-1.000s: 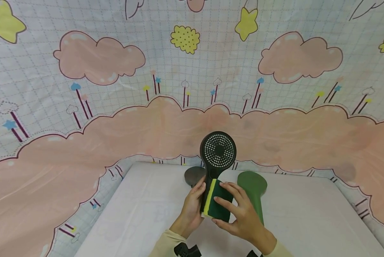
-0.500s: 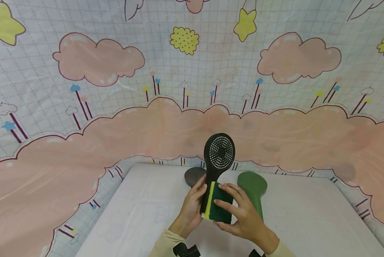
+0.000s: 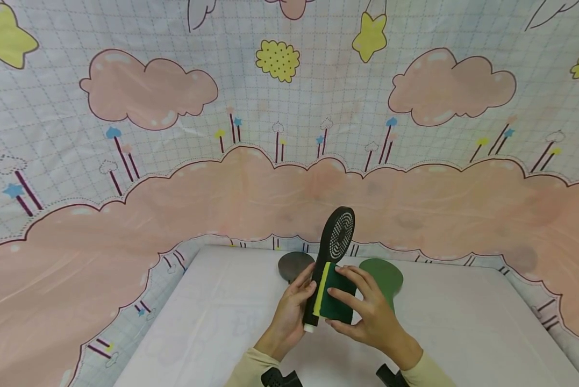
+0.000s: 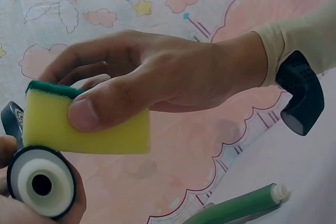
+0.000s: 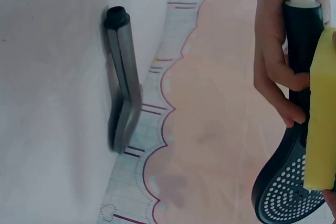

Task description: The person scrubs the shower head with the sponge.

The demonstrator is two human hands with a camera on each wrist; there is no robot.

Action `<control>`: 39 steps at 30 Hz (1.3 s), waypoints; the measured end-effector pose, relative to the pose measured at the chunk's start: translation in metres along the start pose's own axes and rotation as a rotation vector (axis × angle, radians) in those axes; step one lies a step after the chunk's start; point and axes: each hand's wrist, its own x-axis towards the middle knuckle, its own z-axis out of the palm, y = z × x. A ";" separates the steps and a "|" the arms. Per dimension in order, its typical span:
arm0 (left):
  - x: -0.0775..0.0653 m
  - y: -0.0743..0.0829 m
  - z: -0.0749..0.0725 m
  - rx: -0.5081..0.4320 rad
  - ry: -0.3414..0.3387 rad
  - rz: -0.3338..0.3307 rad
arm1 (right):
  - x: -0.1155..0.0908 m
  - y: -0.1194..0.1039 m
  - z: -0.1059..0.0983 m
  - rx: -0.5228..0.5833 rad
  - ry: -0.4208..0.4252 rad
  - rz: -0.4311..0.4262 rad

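My left hand (image 3: 286,309) grips the handle of a black shower head (image 3: 341,236), held tilted above the table with its dotted spray face turned to the right. My right hand (image 3: 378,314) pinches a sponge (image 3: 338,303) with a yellow foam side and a dark green scouring side. The yellow side lies against the shower head's handle. In the left wrist view, the right thumb presses the sponge (image 4: 47,124) beside the shower head's white threaded end (image 4: 42,184). In the right wrist view, left fingers wrap the black handle (image 5: 302,30), and the sponge (image 5: 321,119) partly covers the spray face.
On the white table (image 3: 187,322), a grey shower head (image 3: 293,266) lies behind my left hand. A green shower head (image 3: 381,274) lies behind my right hand, partly hidden by it. A patterned cloth (image 3: 250,188) with clouds and stars hangs behind the table.
The black shower head has turned in my left hand, so its spray face now shows nearly edge-on, and its head tilts further right. My right hand and the sponge have shifted slightly up the handle.
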 end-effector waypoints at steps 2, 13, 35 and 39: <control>0.000 0.000 0.001 -0.002 0.006 0.004 | -0.001 -0.001 0.000 -0.001 -0.006 0.005; 0.002 -0.002 0.001 0.032 0.022 0.017 | -0.008 -0.010 0.003 0.015 -0.004 0.002; 0.003 0.000 -0.008 -0.077 -0.007 -0.051 | -0.014 -0.018 0.002 0.011 -0.031 -0.038; 0.002 -0.001 -0.008 -0.057 -0.030 -0.056 | -0.013 -0.015 0.002 0.000 -0.022 -0.048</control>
